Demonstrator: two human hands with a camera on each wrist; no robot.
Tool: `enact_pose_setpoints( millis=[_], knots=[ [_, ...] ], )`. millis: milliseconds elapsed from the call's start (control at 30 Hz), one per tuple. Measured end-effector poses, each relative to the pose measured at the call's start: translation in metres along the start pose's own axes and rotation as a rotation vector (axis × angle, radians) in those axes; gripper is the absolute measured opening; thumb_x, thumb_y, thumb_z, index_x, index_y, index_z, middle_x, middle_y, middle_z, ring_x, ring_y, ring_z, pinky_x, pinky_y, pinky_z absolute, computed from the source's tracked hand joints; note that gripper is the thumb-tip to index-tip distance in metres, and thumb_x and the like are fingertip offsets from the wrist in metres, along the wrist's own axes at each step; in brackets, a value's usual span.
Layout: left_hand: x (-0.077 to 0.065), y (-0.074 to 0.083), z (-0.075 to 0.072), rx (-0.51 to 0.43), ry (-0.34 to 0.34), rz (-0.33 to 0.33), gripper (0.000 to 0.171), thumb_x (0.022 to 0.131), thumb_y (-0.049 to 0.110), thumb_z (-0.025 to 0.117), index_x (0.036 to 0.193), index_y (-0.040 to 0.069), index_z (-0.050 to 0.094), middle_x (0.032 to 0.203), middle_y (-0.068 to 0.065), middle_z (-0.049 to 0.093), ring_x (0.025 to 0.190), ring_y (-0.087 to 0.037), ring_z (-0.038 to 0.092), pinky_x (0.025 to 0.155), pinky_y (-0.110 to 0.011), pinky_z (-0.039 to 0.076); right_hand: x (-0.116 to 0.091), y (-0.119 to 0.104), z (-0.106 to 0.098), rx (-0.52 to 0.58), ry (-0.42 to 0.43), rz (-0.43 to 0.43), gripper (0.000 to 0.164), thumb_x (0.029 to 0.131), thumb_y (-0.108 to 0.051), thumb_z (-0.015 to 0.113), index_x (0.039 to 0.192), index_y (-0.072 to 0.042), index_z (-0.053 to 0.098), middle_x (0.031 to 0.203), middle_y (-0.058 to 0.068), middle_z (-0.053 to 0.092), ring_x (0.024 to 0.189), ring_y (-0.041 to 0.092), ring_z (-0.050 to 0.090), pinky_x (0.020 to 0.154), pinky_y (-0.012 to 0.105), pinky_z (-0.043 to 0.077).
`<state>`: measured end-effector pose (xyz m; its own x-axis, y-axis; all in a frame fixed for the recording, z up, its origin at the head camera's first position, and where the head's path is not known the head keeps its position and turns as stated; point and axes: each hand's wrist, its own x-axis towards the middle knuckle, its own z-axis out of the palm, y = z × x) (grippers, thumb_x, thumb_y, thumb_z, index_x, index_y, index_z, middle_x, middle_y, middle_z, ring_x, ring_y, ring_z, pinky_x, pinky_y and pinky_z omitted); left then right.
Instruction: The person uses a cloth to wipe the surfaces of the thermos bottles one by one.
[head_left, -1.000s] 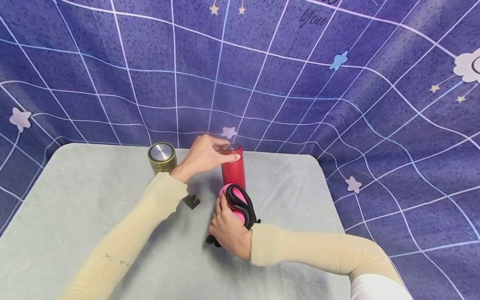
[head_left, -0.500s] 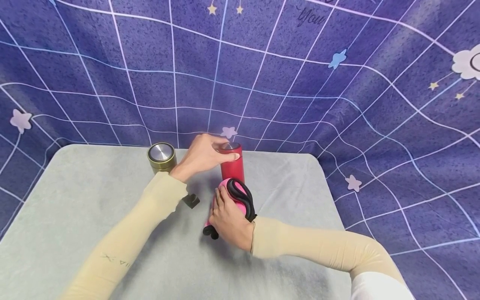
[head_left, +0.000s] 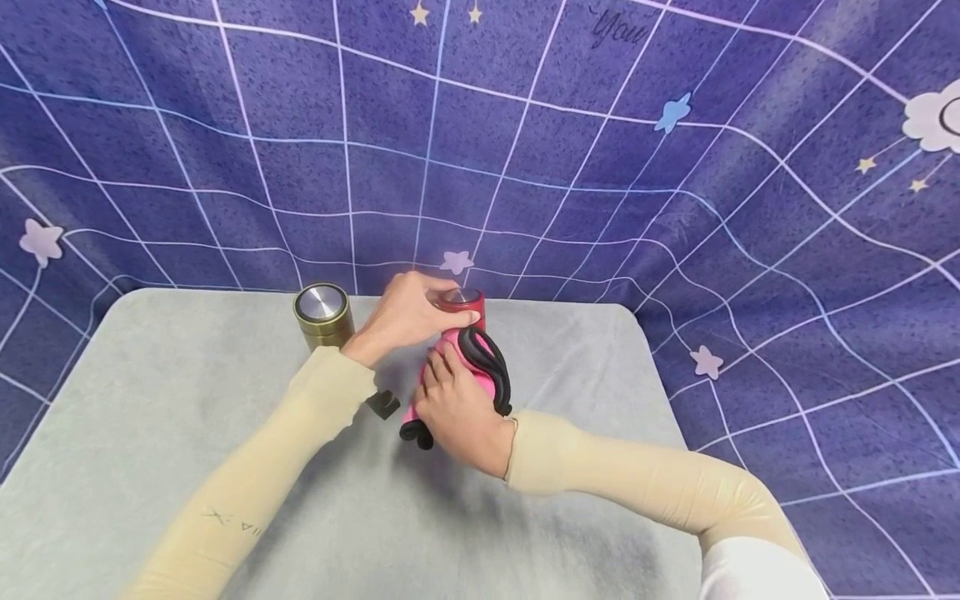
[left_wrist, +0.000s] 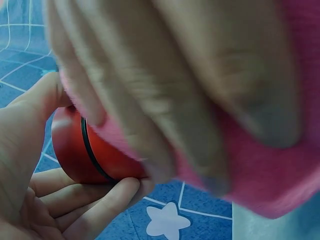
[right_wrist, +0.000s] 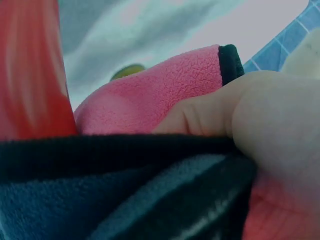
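Observation:
A red thermos point(head_left: 468, 307) with a silver-topped lid stands near the back edge of the table, its lower part hidden behind a cloth. My left hand point(head_left: 408, 312) grips it at the top, thumb on the near side and fingers around the far side. A black ring runs around the thermos point(left_wrist: 67, 142) in the left wrist view. My right hand point(head_left: 461, 412) holds a folded pink fleece cloth point(right_wrist: 150, 95) with black edging, its fingers spread over the pink face. In the head view the cloth overlaps the thermos body just below my left thumb.
An olive-gold thermos point(head_left: 322, 312) with a silver lid stands to the left, beside my left wrist. A small black object point(head_left: 384, 404) shows below that wrist. The grey-covered table point(head_left: 585, 375) meets a purple-blue gridded curtain point(head_left: 525, 167) behind and to the right.
My right hand has moved the pink cloth away from me, up along the red thermos, covering more of its body. My left hand stays on the thermos top.

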<state>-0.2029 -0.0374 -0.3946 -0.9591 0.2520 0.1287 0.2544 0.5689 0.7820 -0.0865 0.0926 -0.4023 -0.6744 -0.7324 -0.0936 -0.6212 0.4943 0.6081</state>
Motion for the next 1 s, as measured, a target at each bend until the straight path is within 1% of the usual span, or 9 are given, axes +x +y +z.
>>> enact_pose_setpoints(
  millis=[67,167,267,467,667,833,1000],
  knots=[
    [0.000,0.000,0.000,0.003,0.001,-0.002,0.067,0.078,0.054,0.092,0.128,0.012,0.080,0.108,-0.003,0.083,0.101,-0.020,0.078,0.087,-0.041,0.060,0.001,0.004,-0.002,0.005,0.039,0.015,0.039,0.103,-0.029,0.062,0.137,-0.014,0.075,0.138,0.008,0.072,0.138,0.027,0.061,0.124,0.049,0.037],
    [0.000,-0.001,0.000,0.002,-0.001,0.004,0.067,0.078,0.054,0.091,0.128,0.012,0.080,0.108,-0.003,0.083,0.098,-0.018,0.078,0.085,-0.040,0.061,0.001,0.008,-0.003,0.003,0.075,0.029,0.041,0.103,-0.029,0.061,0.137,-0.012,0.074,0.134,0.006,0.074,0.136,0.027,0.061,0.123,0.048,0.038],
    [0.000,-0.002,-0.001,-0.001,-0.005,0.006,0.067,0.079,0.055,0.091,0.129,0.011,0.080,0.109,-0.003,0.082,0.098,-0.018,0.078,0.085,-0.040,0.062,0.000,0.007,-0.002,-0.015,0.095,0.028,0.039,0.103,-0.028,0.061,0.135,-0.013,0.075,0.134,0.006,0.074,0.136,0.027,0.062,0.123,0.048,0.039],
    [-0.001,-0.004,-0.002,-0.016,-0.020,-0.031,0.070,0.078,0.054,0.092,0.131,0.010,0.078,0.114,-0.006,0.081,0.102,-0.022,0.078,0.090,-0.043,0.062,-0.003,0.000,0.002,-0.027,0.054,-0.009,0.035,0.105,-0.029,0.060,0.135,-0.021,0.077,0.144,0.008,0.069,0.142,0.029,0.058,0.127,0.052,0.035],
    [-0.002,-0.007,-0.003,-0.036,-0.020,-0.048,0.069,0.079,0.053,0.092,0.130,0.010,0.078,0.114,-0.006,0.081,0.103,-0.023,0.078,0.090,-0.042,0.061,-0.005,-0.007,0.007,-0.031,0.019,-0.037,0.038,0.106,-0.031,0.060,0.140,-0.022,0.074,0.149,0.008,0.065,0.146,0.029,0.054,0.129,0.053,0.033],
    [-0.002,-0.007,-0.006,-0.042,-0.005,-0.042,0.070,0.078,0.053,0.092,0.130,0.009,0.079,0.115,-0.004,0.081,0.104,-0.022,0.078,0.091,-0.043,0.062,-0.009,-0.014,0.012,-0.035,0.029,-0.058,0.039,0.106,-0.032,0.060,0.141,-0.021,0.073,0.147,0.005,0.067,0.146,0.027,0.055,0.130,0.051,0.032],
    [-0.002,-0.008,-0.009,-0.045,0.003,-0.022,0.069,0.079,0.052,0.092,0.130,0.007,0.078,0.114,-0.005,0.081,0.103,-0.023,0.078,0.089,-0.045,0.062,-0.016,-0.024,0.021,0.000,0.047,-0.081,0.041,0.104,-0.035,0.061,0.140,-0.019,0.074,0.146,0.006,0.067,0.145,0.027,0.056,0.129,0.049,0.033]
  ],
)
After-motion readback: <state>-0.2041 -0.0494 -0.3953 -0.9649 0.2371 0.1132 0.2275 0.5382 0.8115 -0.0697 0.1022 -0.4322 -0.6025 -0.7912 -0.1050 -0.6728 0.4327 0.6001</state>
